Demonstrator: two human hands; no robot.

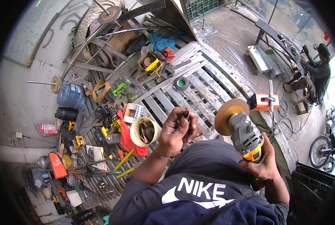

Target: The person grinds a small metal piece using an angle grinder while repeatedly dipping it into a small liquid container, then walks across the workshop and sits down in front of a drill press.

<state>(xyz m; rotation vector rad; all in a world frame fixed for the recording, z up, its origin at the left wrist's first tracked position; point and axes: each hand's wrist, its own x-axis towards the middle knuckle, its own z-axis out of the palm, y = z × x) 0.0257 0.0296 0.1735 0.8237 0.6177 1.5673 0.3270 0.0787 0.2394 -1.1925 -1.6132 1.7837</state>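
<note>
A slatted metal desk (227, 71) spreads out before the person. To the left, a red cloth (139, 149) lies partly hidden by a cream bucket. The grey-and-yellow angle grinder (246, 131) is raised on the right in the right hand (265, 165), whose fingers curl closed around its lower body. The bucket (134, 131), beside the left wrist, contains small metal items. A tan disc (224, 117) sits on the grinder's head. The left hand (175, 133) pinches a small dark piece (187, 113), fingertips closed on it.
</note>
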